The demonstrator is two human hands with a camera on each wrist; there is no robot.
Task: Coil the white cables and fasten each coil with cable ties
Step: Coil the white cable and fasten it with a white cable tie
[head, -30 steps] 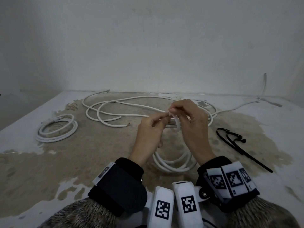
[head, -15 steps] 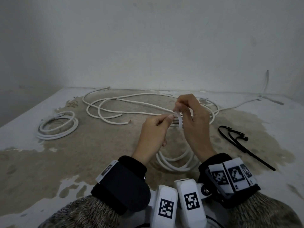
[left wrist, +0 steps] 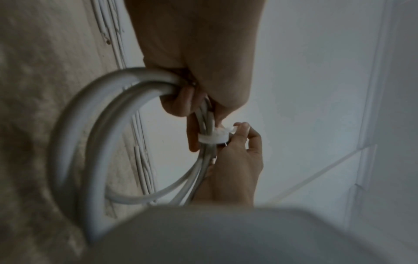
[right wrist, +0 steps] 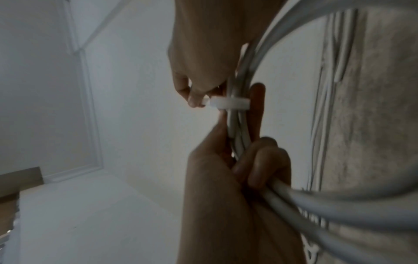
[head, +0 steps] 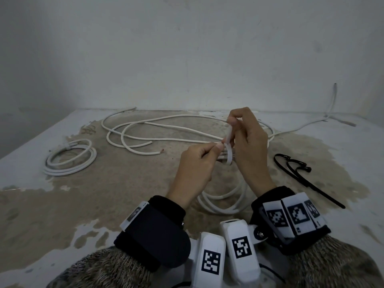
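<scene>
Coil (head: 223, 201) is held above the tabletop (head: 124, 183), strands gripped by curled right hand (head: 250, 148) fingers (right wrist: 260, 160). White tie (head: 229, 154) is looped round the strands; its head is pinched by the left hand (head: 195, 165), its tail by the right thumb and forefinger.

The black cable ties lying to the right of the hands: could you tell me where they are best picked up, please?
Probably by the straight tail of the black cable ties, pinched from above across its width. It lies flat and alone on the table, pointing toward the person, while the far looped heads tangle together.
</scene>
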